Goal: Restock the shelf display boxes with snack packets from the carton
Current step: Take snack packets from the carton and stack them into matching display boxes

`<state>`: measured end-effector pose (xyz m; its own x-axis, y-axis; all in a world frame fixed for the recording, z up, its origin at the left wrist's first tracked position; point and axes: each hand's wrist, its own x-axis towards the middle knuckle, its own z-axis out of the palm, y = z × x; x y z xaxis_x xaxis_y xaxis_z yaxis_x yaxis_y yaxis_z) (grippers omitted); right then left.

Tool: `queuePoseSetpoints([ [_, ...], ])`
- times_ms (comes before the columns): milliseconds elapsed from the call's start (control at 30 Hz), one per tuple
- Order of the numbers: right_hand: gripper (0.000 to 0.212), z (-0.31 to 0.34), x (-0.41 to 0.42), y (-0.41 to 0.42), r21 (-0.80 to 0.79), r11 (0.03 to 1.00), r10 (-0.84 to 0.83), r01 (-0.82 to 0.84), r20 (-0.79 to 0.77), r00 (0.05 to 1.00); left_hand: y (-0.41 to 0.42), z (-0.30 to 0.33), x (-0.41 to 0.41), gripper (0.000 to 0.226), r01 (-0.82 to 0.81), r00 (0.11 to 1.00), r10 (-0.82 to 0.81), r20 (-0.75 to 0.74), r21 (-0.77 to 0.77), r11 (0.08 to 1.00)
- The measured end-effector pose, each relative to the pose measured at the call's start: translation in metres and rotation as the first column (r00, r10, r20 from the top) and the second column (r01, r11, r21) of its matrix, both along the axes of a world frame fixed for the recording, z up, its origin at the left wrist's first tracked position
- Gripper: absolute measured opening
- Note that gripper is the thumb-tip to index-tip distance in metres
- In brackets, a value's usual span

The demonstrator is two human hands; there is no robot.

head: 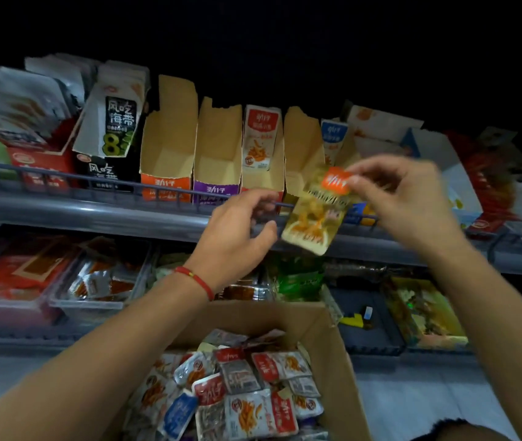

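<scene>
My right hand (402, 198) pinches the orange top of a yellow snack packet (316, 214), which hangs blurred in front of the upper shelf rail. My left hand (237, 237), a red string bracelet on its wrist, hovers just left of the packet with fingers loosely curled and holds nothing. Behind them on the upper shelf stand several cardboard display boxes: an orange-fronted one (167, 144) and a purple-fronted one (218, 151) look empty, a third (261, 144) holds upright red-topped packets. Below, the open brown carton (332, 338) is full of loose red, blue and white snack packets (247, 389).
A grey wire rail (94, 183) runs along the upper shelf's front edge. Black-and-white seaweed packets (116, 116) stand left of the display boxes. Clear trays of red and silver packets (94, 284) fill the lower shelf; a dark bin (367, 323) sits at the right.
</scene>
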<state>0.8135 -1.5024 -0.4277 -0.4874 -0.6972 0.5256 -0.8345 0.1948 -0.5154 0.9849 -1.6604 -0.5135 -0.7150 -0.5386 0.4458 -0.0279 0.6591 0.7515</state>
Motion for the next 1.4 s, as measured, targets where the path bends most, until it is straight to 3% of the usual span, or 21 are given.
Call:
queuePoseSetpoints([
  [133, 0.014, 0.042, -0.033, -0.010, -0.209, 0.971, -0.129, 0.116, -0.049, 0.990, 0.003, 0.006, -0.016, 0.065, -0.039, 0.998, 0.051, 0.041, -0.240, 0.970],
  [200, 0.013, 0.054, -0.047, -0.024, -0.260, 0.953, -0.179, 0.153, -0.080, 0.981, 0.003, 0.002, -0.021, 0.071, -0.021, 0.992, 0.073, 0.100, -0.444, 0.896],
  [267, 0.012, 0.059, -0.055, -0.041, -0.272, 0.948, -0.205, 0.168, -0.116, 0.972, 0.002, -0.003, -0.024, 0.076, -0.001, 0.974, 0.138, 0.180, -0.602, 0.798],
  [367, 0.017, 0.055, -0.068, -0.072, -0.226, 0.955, -0.239, 0.193, -0.198, 0.951, 0.003, -0.005, -0.029, 0.081, 0.049, 0.945, 0.188, 0.267, -0.685, 0.727],
  [733, 0.023, 0.019, -0.083, -0.141, -0.016, 0.962, -0.263, 0.273, -0.325, 0.908, -0.001, -0.001, -0.034, 0.076, 0.067, 0.944, 0.173, 0.280, -0.677, 0.733],
  [1000, 0.024, 0.002, -0.096, -0.161, 0.091, 0.942, -0.284, 0.323, -0.298, 0.912, -0.004, -0.005, -0.034, 0.077, 0.075, 0.952, 0.146, 0.269, -0.668, 0.741],
  [1400, 0.026, -0.001, -0.110, -0.163, 0.004, 0.932, -0.335, 0.361, -0.362, 0.870, -0.004, -0.002, -0.031, 0.076, 0.077, 0.946, 0.154, 0.285, -0.660, 0.747],
])
